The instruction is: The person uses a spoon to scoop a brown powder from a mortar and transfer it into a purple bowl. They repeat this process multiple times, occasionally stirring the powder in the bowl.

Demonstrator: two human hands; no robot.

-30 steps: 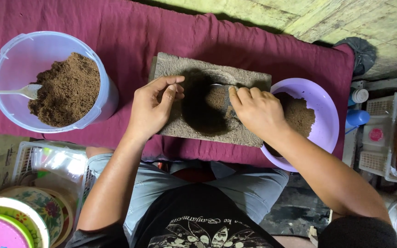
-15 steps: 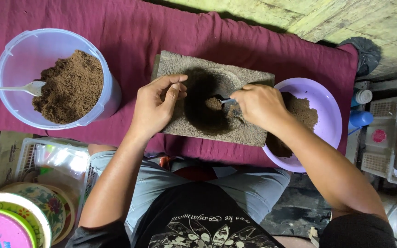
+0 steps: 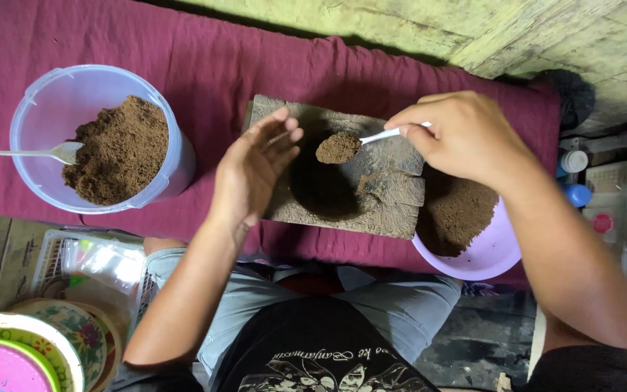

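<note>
In tub (image 3: 41, 123), brown powder (image 3: 121, 149)

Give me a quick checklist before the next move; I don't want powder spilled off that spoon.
1. Spoon gripped by right hand: ok.
2. Spoon loaded with brown powder: ok, heaped.
3. Spoon over the wooden block: ok, above its dark hollow.
4. Left hand free: ok, open beside the spoon, holding nothing.
5. Purple bowl within reach: ok, under the right forearm, partly hidden.
6. Block steady on the cloth: cannot tell.
</note>
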